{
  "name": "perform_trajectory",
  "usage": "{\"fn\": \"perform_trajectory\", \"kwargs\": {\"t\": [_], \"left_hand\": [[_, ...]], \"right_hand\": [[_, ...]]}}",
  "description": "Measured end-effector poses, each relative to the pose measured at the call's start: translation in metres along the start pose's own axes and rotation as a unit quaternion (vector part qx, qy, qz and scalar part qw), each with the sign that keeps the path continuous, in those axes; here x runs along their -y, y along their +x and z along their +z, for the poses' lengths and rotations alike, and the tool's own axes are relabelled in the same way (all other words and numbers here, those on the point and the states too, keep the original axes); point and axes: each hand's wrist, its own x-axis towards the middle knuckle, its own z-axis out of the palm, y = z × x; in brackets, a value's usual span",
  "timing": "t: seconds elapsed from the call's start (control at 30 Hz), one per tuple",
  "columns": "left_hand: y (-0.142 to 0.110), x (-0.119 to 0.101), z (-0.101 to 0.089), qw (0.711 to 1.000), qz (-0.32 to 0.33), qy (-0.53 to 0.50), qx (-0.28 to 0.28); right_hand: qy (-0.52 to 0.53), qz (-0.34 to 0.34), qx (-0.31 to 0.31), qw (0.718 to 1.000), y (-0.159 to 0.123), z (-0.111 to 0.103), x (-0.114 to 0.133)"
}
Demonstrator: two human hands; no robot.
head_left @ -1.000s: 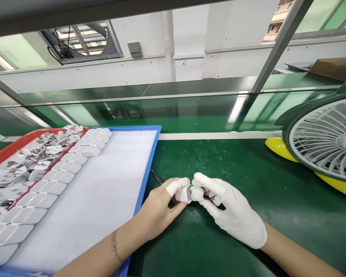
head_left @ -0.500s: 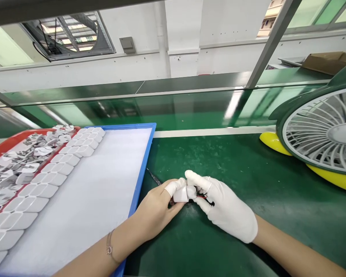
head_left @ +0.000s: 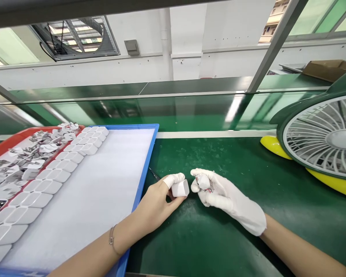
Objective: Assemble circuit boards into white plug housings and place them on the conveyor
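My left hand (head_left: 158, 202), bare with a white cot on the fingertip, pinches a small white plastic shell (head_left: 180, 188) just above the green mat. My right hand (head_left: 227, 200), in a white glove, is closed on a small white insert with red and dark bits (head_left: 203, 181). The two parts sit a few centimetres apart, open ends facing each other. Both hands hover right of the blue tray (head_left: 145, 169).
The blue tray holds a white foam sheet with a row of white shells (head_left: 54, 175) along its left side. A red tray (head_left: 5, 144) of loose parts lies further left. A green and yellow fan (head_left: 320, 142) stands at the right. Thin dark tweezers (head_left: 155, 175) lie by the tray.
The two parts were pressed together between both hands; now they are pulled apart, shell in the left hand and insert in the right.
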Motion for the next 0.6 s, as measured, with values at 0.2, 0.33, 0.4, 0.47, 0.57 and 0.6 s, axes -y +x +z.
{"fn": "perform_trajectory", "kwargs": {"t": [0.2, 0.33, 0.4, 0.47, 0.57, 0.6], "left_hand": [[0.0010, -0.0032, -0.0021, 1.000, -0.006, -0.009, 0.016], [0.0015, -0.0029, -0.0028, 1.000, -0.009, -0.008, 0.019], [0.0010, -0.0017, -0.0024, 1.000, -0.013, -0.009, 0.015], [0.0001, -0.0001, -0.0016, 1.000, -0.012, -0.012, 0.002], [-0.0018, 0.0020, -0.0002, 1.000, 0.004, -0.022, -0.019], [-0.0024, 0.0024, 0.0002, 0.999, 0.009, -0.026, -0.022]], "right_hand": [[-0.150, -0.009, -0.141, 0.978, -0.0023, 0.0051, 0.0024], [-0.176, -0.034, -0.133, 0.975, -0.0022, 0.0032, 0.0005], [-0.150, -0.043, -0.106, 0.982, -0.0016, 0.0006, -0.0008], [-0.158, -0.059, -0.066, 0.983, -0.0016, -0.0016, -0.0011], [-0.257, -0.097, -0.067, 0.959, -0.0029, -0.0029, -0.0001], [-0.294, -0.113, -0.083, 0.946, -0.0036, -0.0028, 0.0001]]}}
